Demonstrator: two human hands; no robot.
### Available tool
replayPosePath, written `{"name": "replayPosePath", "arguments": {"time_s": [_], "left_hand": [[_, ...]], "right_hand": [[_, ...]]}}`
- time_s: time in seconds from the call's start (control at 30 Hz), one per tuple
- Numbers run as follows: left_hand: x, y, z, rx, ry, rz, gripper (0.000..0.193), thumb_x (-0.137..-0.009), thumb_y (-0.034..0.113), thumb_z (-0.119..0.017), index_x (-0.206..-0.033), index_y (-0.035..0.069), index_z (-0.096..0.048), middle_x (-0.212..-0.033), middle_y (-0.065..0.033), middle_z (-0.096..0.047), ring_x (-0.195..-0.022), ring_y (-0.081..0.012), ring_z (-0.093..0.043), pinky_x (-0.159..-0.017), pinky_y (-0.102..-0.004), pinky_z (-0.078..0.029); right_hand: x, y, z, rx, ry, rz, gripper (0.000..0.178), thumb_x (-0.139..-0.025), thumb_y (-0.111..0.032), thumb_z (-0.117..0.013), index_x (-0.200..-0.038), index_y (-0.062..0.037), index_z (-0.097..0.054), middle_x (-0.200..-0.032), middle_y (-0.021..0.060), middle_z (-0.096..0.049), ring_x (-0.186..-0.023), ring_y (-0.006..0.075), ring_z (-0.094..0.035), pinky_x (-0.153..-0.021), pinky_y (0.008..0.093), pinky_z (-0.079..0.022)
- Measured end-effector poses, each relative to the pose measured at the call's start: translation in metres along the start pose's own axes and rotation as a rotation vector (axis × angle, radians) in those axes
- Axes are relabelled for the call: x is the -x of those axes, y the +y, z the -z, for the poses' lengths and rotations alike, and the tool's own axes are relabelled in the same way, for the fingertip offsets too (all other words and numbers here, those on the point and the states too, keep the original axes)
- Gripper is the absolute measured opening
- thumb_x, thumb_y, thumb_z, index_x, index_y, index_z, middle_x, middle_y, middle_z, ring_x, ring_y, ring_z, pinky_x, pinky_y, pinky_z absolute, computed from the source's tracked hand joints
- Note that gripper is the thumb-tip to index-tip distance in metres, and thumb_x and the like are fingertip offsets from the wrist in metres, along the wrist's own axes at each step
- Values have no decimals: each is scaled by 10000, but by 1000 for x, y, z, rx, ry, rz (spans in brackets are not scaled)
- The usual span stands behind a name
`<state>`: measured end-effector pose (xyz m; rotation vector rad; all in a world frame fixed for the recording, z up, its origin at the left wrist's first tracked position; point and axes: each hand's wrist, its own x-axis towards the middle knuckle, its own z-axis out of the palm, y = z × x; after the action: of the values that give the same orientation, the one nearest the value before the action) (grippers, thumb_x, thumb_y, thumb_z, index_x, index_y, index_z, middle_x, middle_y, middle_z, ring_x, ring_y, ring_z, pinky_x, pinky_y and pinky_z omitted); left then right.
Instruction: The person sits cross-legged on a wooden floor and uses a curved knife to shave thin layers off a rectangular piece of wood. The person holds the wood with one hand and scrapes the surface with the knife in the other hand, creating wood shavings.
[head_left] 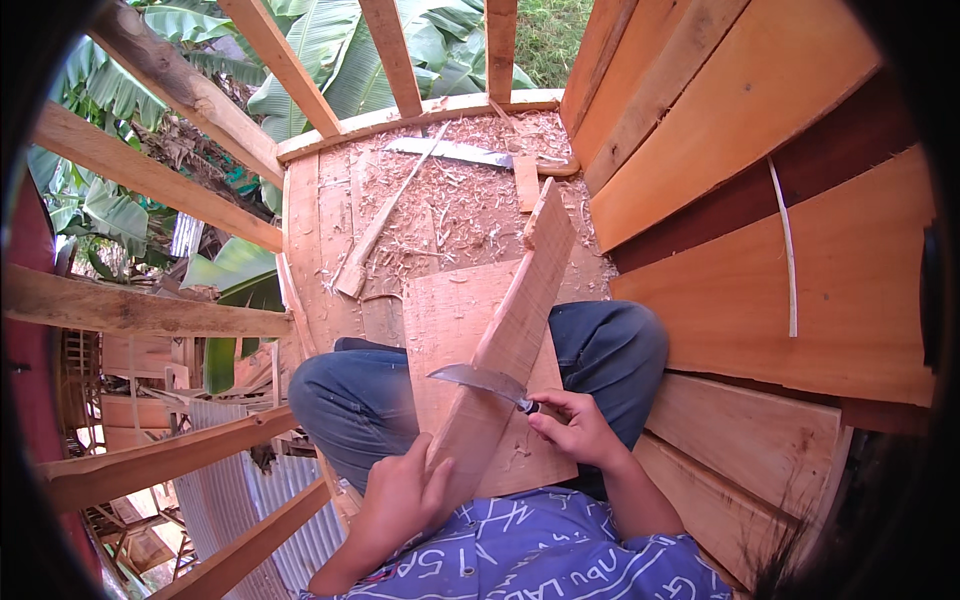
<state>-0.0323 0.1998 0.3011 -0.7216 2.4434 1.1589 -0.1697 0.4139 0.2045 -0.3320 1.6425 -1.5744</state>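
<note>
The left hand is closed on the lower end of a long plank, its thumb along the near face; the fingers behind are hidden. The right hand, apart from the left, is wrapped around the handle of a knife, whose curved blade lies across the plank at mid-length, its tip toward the left of the frame.

The plank stands in the middle of the frame, tilted over a flat board between two knees in blue jeans. Its long axis runs from lower centre up and slightly right, the narrower, notched end pointing to the upper right.

Beyond that end, the wooden floor runs up to a low sill at the top of the frame, strewn with pale shavings. A machete lies there, blade to the left and handle to the right, with a small wood block at its handle. A tapered stick slants left of the plank. Spaced rails edge the left side; a plank wall rises near the right knee.
</note>
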Motion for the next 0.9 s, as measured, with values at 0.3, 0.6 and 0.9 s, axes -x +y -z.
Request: {"name": "replayPosePath", "arguments": {"time_s": [0.3,0.6,0.9], "left_hand": [[-7,5,3,-53,-44,-11,317,-891,213,-638,-1091,-29,-595,-712,-296,-608,-726,-480,-631,-637,-507,-496],[-7,6,3,-41,-64,-11,334,-891,213,-644,-1120,-24,-593,-726,-295,-619,-740,-476,-636,-645,-513,-499],[-4,7,3,-21,-46,-5,283,-895,190,-641,-1076,-22,-593,-740,-291,-628,-743,-476,-641,-641,-512,-497]], "right_hand": [[-1,16,-4,355,488,350,237,-940,-63,-655,-1154,39,-641,-785,7,-629,-648,41,-558,-569,203,-449],[24,-19,10,-108,55,-16,244,-985,-98,-581,-1197,24,-590,-638,9,-540,-441,41,-462,-414,209,-360],[2,-10,4,-45,12,-19,276,-940,-105,-677,-1183,19,-636,-749,-25,-603,-612,24,-516,-521,203,-409]]}}
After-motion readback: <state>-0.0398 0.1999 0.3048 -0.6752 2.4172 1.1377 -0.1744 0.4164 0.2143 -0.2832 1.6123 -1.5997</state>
